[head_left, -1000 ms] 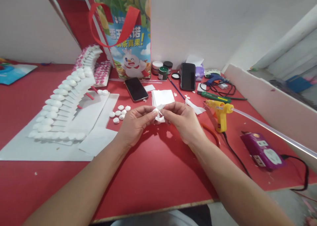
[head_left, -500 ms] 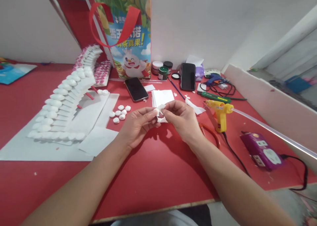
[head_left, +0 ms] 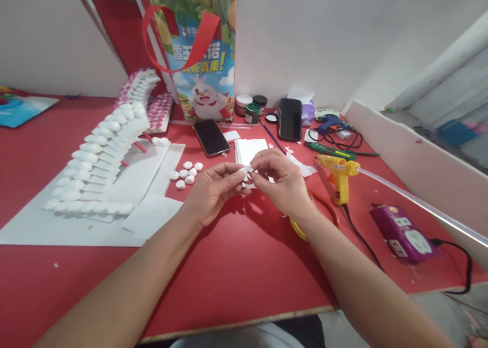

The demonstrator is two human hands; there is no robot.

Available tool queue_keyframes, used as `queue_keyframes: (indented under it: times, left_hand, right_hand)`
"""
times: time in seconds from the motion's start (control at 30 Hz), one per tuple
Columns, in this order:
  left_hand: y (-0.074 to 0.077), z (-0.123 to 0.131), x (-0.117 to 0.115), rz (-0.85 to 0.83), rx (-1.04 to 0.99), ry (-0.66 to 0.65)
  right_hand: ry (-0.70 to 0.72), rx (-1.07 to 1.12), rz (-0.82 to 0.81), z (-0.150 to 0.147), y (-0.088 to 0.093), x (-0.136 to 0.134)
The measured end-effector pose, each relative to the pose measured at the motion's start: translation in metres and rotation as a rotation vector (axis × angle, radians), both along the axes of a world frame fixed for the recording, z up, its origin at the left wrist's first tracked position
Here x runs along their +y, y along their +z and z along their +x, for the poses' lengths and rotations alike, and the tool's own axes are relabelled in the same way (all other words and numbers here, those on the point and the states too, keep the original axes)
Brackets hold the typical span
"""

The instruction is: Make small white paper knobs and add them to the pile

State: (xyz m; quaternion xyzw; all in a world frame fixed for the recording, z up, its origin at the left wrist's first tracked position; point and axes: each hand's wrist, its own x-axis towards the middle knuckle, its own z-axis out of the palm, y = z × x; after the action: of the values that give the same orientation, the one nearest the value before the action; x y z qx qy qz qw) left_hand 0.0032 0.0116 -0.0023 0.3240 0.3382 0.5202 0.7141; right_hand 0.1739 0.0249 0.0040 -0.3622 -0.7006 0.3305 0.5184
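Over the middle of the table, my left hand [head_left: 211, 191] pinches a small crumpled piece of white paper [head_left: 247, 170] between thumb and fingers. My right hand [head_left: 281, 181] has its thumb and index finger closed at the right edge of the same paper. Whether anything is wrapped inside it is hidden by the fingers. Just behind the hands lies a stack of white paper sheets [head_left: 250, 147]. To the left of my left hand sits a loose group of several small round white pieces [head_left: 183, 174].
At left, a curved structure of white rounded pieces [head_left: 90, 148] stands on white board [head_left: 26, 231]. A yellow glue gun [head_left: 340, 178], a purple power strip [head_left: 404, 233] and pliers [head_left: 299, 229] lie right. Behind are phones [head_left: 211, 137], paint jars [head_left: 252, 113] and a printed bag [head_left: 208, 94].
My right hand has lifted slightly, its fingers shifting at the paper, and a yellow handle now shows beneath its wrist. My left hand keeps its pinch. The view has shifted slightly.
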Motion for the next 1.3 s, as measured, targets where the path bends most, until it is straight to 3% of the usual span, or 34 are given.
queue_keyframes:
  times: [0.5, 0.9, 1.3]
  left_hand:
    - [0.000, 0.001, 0.000, 0.068, 0.045, 0.036]
    - [-0.005, 0.000, 0.002, 0.134, 0.050, 0.080]
    - [-0.007, -0.002, 0.003, 0.172, 0.014, 0.101]
  right_hand:
    - [-0.032, -0.027, -0.028, 0.002, 0.002, -0.001]
    - [0.052, 0.230, -0.384, -0.005, 0.006, -0.010]
    - [0.101, 0.297, -0.399, -0.011, 0.006, -0.014]
